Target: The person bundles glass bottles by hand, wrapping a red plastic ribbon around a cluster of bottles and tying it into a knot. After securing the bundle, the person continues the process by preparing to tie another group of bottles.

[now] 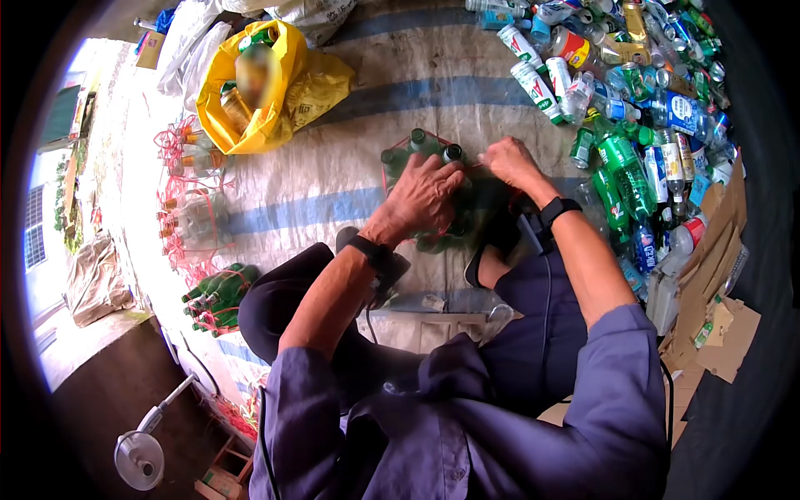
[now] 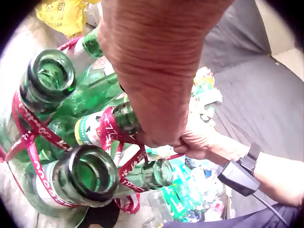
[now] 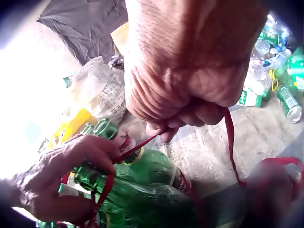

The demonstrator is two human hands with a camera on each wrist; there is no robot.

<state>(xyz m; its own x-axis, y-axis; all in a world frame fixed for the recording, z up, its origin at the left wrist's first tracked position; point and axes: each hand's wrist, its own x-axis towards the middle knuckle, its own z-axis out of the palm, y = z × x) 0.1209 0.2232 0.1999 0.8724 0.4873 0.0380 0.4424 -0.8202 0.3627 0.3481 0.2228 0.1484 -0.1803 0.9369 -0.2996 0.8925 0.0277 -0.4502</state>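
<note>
A bundle of green glass bottles [image 1: 425, 145] stands upright before the person, with red printed ribbon [image 2: 50, 135] wound round the necks. The left hand [image 1: 427, 193] lies over the near side of the bundle. In the right wrist view, its fingers and thumb curl about a green bottle neck [image 3: 89, 176], beside the ribbon. To the right of the bundle, the right hand [image 1: 511, 162] is curled and pinches the ribbon [image 3: 137, 148]. A taut length runs from its fingertips back to the bottles, and a loose tail hangs below the fist.
A yellow bag [image 1: 287, 125] holding cans stands at the back left. Tied clear bottles [image 1: 196, 218] and another green bundle [image 1: 225, 293] line the left side. A heap of cans and plastic bottles [image 1: 621, 162] covers the right, beside cardboard [image 1: 708, 258]. A fan [image 1: 139, 460] stands lower left.
</note>
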